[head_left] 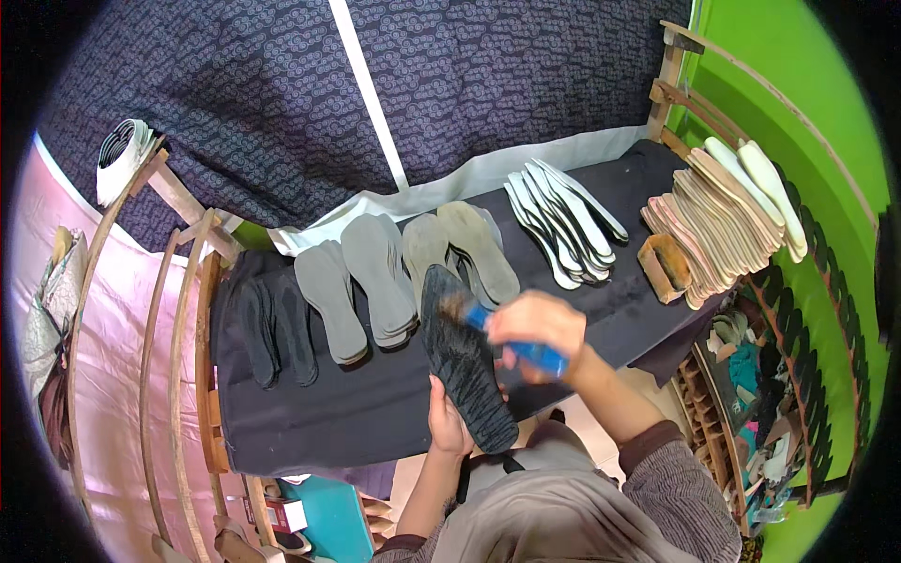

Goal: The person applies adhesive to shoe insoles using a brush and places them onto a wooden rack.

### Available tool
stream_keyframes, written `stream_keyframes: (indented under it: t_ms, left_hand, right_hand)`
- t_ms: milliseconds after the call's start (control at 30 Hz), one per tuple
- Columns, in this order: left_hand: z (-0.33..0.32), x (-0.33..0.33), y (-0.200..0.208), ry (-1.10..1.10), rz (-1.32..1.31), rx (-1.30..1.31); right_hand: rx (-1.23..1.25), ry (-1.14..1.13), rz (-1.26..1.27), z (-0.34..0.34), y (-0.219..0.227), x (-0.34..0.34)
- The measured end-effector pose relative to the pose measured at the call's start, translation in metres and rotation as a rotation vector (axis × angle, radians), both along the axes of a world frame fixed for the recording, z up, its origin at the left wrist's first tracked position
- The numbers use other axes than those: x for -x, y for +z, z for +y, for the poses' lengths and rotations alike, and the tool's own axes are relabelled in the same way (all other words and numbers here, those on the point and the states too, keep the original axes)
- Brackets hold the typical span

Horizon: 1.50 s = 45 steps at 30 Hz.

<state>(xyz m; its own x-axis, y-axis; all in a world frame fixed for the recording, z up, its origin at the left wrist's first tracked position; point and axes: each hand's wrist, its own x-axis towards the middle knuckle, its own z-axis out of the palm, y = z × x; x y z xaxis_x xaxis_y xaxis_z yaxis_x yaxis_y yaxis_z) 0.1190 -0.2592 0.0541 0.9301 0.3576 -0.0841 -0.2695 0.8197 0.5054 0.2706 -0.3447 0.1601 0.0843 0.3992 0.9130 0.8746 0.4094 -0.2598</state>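
Observation:
My left hand (450,419) grips a dark, streaked shoe sole (466,368) from below, near its lower end, and holds it tilted above the front of the table. Closed around a blue-handled brush (542,357) is my right hand (539,322), slightly blurred. The brush's brown bristles are at the sole's upper right part; whether they press on it I cannot tell. Just beyond the sole lie a stack of grey-brown soles (481,251) and stacks of grey soles (378,281). Black soles (272,328) lie farther left.
A dark cloth covers the table (328,413). White soles (563,225) fan out at the back right, beside a rusty brown block-shaped object (664,268) and a long row of beige soles (718,220). Wooden racks (180,375) flank both sides; a patterned curtain (526,75) hangs behind.

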Motion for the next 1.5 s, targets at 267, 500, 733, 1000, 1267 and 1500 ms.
stream_keyframes:
  t_ms: [267,500,733,1000,1267,1500]
  left_hand:
    - [0.007,0.000,0.006,0.023,-0.014,-0.048]
    - [0.013,0.005,0.004,0.021,-0.116,0.150]
    - [0.015,-0.001,-0.001,0.156,0.045,0.070]
    - [0.016,-0.007,0.002,0.152,0.004,0.098]
    - [0.017,-0.003,-0.004,0.102,-0.045,0.076]
    - [0.011,-0.018,-0.009,-0.002,-0.077,0.093]
  right_hand:
    - [-0.008,0.068,0.025,0.017,0.009,-0.009]
    - [0.098,0.230,-0.108,-0.003,-0.017,0.010]
    - [0.102,0.139,-0.034,-0.014,-0.032,0.019]
    - [0.167,0.047,0.101,-0.030,-0.028,0.015]
    - [-0.135,-0.954,0.613,-0.139,-0.052,-0.072]
    - [0.086,-1.164,0.274,-0.173,-0.084,-0.112]
